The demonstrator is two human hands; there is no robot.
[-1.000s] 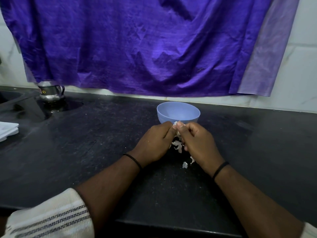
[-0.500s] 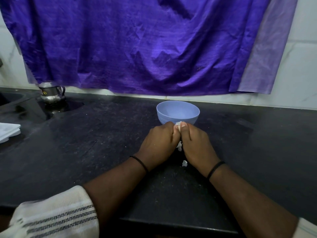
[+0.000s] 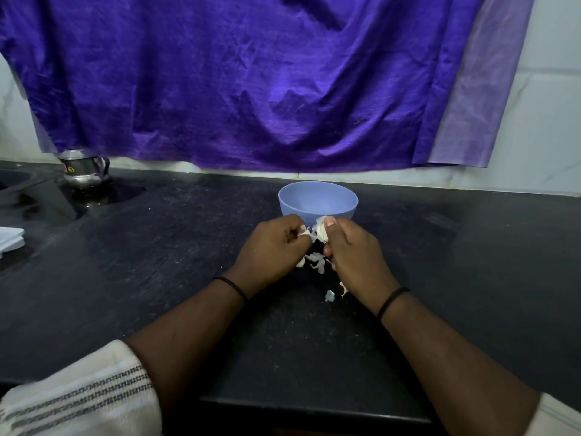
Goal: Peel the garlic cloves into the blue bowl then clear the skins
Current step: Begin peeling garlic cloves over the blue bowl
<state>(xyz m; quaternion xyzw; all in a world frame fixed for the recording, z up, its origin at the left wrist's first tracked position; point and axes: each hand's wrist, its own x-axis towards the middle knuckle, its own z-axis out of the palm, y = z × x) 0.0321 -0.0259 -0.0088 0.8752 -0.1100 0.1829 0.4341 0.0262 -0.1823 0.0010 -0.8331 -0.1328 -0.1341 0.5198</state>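
The blue bowl (image 3: 317,199) stands on the black counter (image 3: 157,262), just behind my hands. My right hand (image 3: 355,253) pinches a white garlic clove (image 3: 321,231) under the thumb, close to the bowl's near wall. My left hand (image 3: 270,250) is closed on a strip of garlic skin (image 3: 304,231) pulled off to the left of the clove. Several loose white skins (image 3: 316,262) lie on the counter between and below my hands, with another scrap (image 3: 330,295) near my right wrist. The bowl's inside looks bare from here.
A steel jug (image 3: 84,171) stands at the back left beside a sunken sink area (image 3: 19,184). White folded cloth (image 3: 11,242) lies at the left edge. A purple cloth (image 3: 251,83) hangs on the tiled wall behind. The counter's front edge runs below my forearms.
My hands, pressed together half a second ago, have drawn apart. The left hand has pulled skin away to the left, which exposes the clove in the right hand.
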